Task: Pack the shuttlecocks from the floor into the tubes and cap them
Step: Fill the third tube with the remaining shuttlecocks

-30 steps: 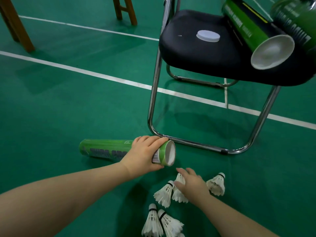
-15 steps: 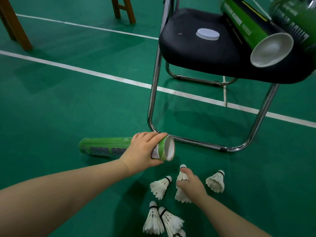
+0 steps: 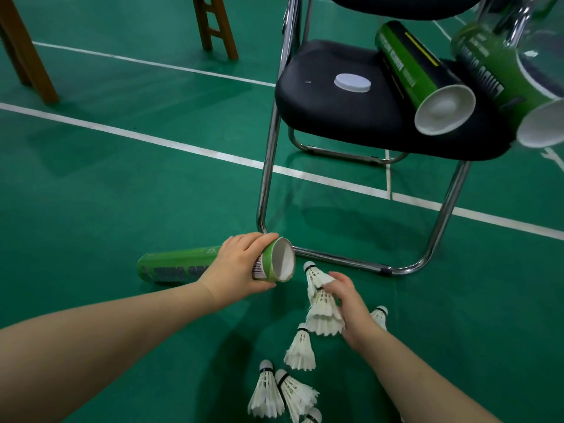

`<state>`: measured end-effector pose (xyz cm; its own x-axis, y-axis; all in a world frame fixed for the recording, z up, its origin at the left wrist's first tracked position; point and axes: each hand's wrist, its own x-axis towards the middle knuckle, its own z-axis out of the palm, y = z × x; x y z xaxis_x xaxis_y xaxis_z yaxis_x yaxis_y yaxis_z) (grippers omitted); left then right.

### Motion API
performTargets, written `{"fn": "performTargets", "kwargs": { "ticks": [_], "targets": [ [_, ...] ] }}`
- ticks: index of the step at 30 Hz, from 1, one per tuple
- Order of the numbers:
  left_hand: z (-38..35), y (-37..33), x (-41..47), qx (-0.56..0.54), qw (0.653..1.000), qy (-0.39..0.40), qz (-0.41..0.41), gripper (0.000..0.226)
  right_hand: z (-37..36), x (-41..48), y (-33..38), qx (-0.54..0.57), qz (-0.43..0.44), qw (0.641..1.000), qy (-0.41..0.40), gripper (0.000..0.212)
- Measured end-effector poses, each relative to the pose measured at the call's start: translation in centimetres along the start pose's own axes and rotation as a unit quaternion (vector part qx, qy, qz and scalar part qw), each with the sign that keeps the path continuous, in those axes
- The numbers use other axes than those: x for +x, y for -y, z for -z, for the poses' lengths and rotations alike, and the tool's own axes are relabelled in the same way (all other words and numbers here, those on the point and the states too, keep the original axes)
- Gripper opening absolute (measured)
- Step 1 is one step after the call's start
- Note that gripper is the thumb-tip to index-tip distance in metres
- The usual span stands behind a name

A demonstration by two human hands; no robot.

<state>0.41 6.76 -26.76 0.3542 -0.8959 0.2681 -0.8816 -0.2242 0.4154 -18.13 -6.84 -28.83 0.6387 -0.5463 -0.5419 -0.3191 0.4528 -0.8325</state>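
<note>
A green shuttlecock tube (image 3: 180, 265) lies on the floor with its open mouth facing right. My left hand (image 3: 241, 264) grips it near that mouth. My right hand (image 3: 351, 306) holds a short stack of white shuttlecocks (image 3: 322, 306), cork end pointing up toward the tube mouth and a little to its right. Loose shuttlecocks lie on the floor below: one (image 3: 300, 348) just under the stack, a pair (image 3: 279, 392) near the bottom edge, and one (image 3: 379, 315) partly hidden behind my right wrist.
A black chair seat (image 3: 341, 117) on a chrome frame (image 3: 268, 166) stands behind the tube. On it lie a white cap (image 3: 352, 82) and two open green tubes (image 3: 415, 74) (image 3: 500, 77). Wooden legs (image 3: 216, 25) stand at the back left.
My right hand has lifted the shuttlecocks off the floor and moved them toward the tube mouth. The camera has tilted, showing more of the chair. My left hand keeps its grip.
</note>
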Motion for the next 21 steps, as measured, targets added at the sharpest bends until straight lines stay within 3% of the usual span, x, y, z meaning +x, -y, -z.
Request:
{"fn": "performTargets", "kwargs": {
  "ticks": [3, 7, 10, 13, 15, 21],
  "targets": [
    [0.3, -0.1, 0.2, -0.001, 1.0, -0.001, 0.008, 0.086, -0.2, -0.4, 1.1, 0.215, -0.102, 0.97, 0.058, 0.033],
    [0.4, -0.1, 0.3, -0.004, 1.0, -0.004, 0.012, 0.085, 0.5, -0.9, 3.6, 0.253, -0.113, 0.951, 0.138, 0.043],
    [0.6, 0.2, 0.6, -0.01, 1.0, -0.015, 0.023, 0.083, 1.1, -1.4, 5.8, 0.24, -0.104, 0.947, 0.185, 0.045],
    [0.8, 0.3, 0.9, -0.016, 0.999, -0.036, 0.029, 0.081, 1.9, -1.6, 7.1, 0.252, -0.098, 0.932, 0.242, 0.067],
    [0.8, 0.3, 1.0, -0.021, 0.999, -0.038, 0.031, 0.081, 1.7, -1.7, 7.6, 0.223, -0.106, 0.935, 0.255, 0.069],
    [0.4, 0.2, 0.5, -0.025, 0.999, -0.041, 0.014, 0.077, -3.0, -1.9, 9.1, 0.041, -0.13, 0.972, 0.193, 0.028]
  ]
}}
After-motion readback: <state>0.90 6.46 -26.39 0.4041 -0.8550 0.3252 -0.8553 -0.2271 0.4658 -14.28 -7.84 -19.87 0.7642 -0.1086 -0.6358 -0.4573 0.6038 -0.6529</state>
